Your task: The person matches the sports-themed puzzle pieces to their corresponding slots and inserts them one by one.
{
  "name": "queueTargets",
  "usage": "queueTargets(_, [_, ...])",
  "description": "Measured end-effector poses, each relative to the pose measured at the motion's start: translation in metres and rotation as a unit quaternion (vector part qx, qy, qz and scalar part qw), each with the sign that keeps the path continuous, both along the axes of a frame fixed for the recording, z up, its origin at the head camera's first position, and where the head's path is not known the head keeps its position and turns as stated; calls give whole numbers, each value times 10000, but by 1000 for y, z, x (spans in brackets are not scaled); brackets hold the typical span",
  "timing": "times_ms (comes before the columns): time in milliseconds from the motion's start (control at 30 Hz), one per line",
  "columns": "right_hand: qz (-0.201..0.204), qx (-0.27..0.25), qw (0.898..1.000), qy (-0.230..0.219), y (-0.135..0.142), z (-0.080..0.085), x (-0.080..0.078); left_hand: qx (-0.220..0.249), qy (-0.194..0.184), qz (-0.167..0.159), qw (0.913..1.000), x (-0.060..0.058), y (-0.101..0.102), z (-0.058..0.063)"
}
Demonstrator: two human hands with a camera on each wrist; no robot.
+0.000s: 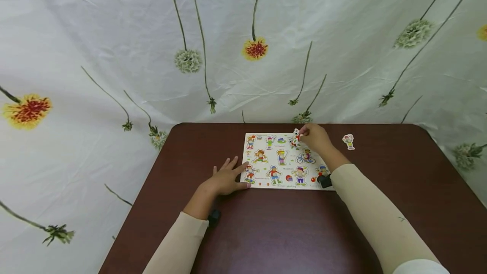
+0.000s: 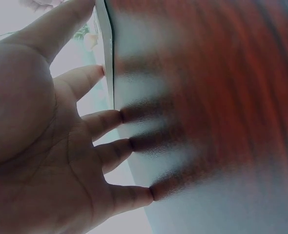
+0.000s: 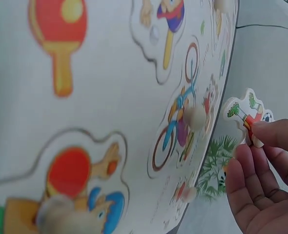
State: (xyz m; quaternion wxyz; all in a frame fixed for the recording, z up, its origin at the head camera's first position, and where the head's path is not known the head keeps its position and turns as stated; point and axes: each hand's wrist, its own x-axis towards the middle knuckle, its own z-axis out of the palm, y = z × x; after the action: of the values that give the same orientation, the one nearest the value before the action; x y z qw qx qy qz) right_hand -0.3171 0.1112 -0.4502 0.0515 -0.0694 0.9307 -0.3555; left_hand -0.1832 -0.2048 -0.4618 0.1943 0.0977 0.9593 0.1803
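A flat wooden puzzle board [image 1: 312,170] with colourful sports figures lies on the table. Over its upper right part, my right hand [image 1: 316,137] pinches a small puzzle piece [image 3: 246,114] between thumb and fingers; it shows red and green clothing and a football. The right wrist view shows a pale knob on that piece at the fingertips. My left hand [image 1: 224,180] is spread flat at the board's left side, with thumb and index finger at its edge and the other fingertips on the table.
Another figure piece [image 1: 348,141] lies on the dark brown table [image 1: 277,227], right of the board. Knobbed pieces such as the cyclist [image 3: 175,124] sit in the board. A white flowered cloth [image 1: 228,20] hangs behind the table.
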Motion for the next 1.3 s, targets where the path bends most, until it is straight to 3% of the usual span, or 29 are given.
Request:
queueTargets(300, [127, 424, 9990, -76, -12, 0, 4, -23, 27, -31, 10000, -3, 2, -1])
queueTargets(667, [387, 1005, 9941, -92, -20, -4, -5, 38, 8, 6, 10000, -2, 3, -1])
queueTargets(1133, [517, 1129, 9916, -372, -28, -9, -14, 37, 15, 101, 9999, 0, 0, -3])
queueTargets(1300, [464, 733, 9941, -650, -23, -10, -12, 33, 10, 83, 10000, 0, 0, -3])
